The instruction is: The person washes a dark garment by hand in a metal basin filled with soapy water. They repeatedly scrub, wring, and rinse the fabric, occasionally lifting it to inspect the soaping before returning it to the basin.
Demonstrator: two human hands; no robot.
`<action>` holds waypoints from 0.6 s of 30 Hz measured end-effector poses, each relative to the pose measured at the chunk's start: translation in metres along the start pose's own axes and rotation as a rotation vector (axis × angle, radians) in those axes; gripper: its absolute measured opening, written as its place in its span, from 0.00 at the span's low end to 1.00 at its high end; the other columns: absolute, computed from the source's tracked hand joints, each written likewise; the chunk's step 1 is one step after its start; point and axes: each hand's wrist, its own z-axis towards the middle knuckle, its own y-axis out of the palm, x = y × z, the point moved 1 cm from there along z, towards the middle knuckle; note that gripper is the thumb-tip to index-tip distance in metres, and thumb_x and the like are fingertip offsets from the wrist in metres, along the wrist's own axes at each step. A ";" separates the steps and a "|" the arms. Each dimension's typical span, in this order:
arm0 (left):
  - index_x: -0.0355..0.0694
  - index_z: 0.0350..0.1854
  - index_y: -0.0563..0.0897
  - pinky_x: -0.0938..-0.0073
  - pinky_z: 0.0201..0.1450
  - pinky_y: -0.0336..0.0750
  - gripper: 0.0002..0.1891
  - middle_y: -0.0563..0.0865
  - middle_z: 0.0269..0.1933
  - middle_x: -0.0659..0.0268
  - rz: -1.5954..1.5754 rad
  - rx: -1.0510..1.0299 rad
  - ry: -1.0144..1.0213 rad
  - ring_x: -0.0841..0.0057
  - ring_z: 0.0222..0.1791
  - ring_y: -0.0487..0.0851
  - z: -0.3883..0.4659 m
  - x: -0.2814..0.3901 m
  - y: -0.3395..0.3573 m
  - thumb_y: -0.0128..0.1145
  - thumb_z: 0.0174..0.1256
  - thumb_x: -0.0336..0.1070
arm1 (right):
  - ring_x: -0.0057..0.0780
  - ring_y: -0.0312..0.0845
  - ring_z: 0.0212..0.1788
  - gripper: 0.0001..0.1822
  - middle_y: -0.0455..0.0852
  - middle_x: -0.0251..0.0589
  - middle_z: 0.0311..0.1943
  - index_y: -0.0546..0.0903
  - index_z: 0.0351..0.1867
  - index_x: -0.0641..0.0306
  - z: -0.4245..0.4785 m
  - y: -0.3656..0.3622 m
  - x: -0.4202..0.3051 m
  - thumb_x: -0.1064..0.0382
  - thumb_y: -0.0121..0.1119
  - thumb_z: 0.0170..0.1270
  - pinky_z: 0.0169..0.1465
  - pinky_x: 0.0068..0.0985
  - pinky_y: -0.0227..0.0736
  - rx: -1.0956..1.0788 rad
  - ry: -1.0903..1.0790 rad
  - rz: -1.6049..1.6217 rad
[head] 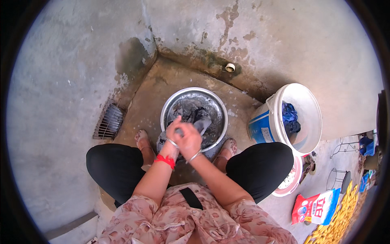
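A round metal basin [224, 122] of soapy, murky water stands on the floor between my feet. Dark and grey wet cloth [202, 121] lies bunched in it. Over the near rim, my left hand [173, 138] and my right hand [191, 137] are pressed together, fingers curled. A bit of grey cloth shows between them, and more grey cloth [161, 141] spills past the rim beside my left hand. The right hand is motion-blurred, and the fingers hide much of what they grip.
To the right, a large white and blue bucket [264, 126] tilts, with dark blue cloth [289, 114] inside. A pink basin [288, 192], a detergent bag [315, 207] and yellow corn cobs [341, 216] lie beyond my knee. Walls meet ahead, with a pipe stub [230, 67] and a wire grate [108, 120].
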 end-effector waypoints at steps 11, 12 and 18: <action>0.46 0.36 0.79 0.73 0.44 0.75 0.09 0.78 0.31 0.71 -0.187 -0.557 -0.053 0.79 0.33 0.77 0.029 -0.015 -0.046 0.49 0.67 0.43 | 0.41 0.81 0.35 0.10 0.83 0.42 0.30 0.82 0.30 0.57 0.002 0.015 0.004 0.70 0.62 0.43 0.41 0.31 0.75 0.126 -0.204 -0.068; 0.46 0.35 0.80 0.74 0.43 0.75 0.08 0.79 0.30 0.71 -0.195 -0.461 0.028 0.79 0.34 0.78 0.032 -0.017 -0.046 0.51 0.65 0.43 | 0.41 0.81 0.35 0.10 0.83 0.42 0.30 0.82 0.30 0.56 0.004 0.018 0.005 0.69 0.62 0.42 0.41 0.31 0.75 0.112 -0.260 -0.136; 0.44 0.29 0.80 0.75 0.33 0.76 0.06 0.82 0.27 0.68 -0.146 0.173 -0.142 0.76 0.27 0.80 0.042 -0.008 -0.042 0.57 0.60 0.39 | 0.41 0.81 0.35 0.09 0.85 0.44 0.33 0.82 0.33 0.56 0.026 0.025 0.037 0.66 0.60 0.47 0.38 0.33 0.74 0.146 0.395 -0.050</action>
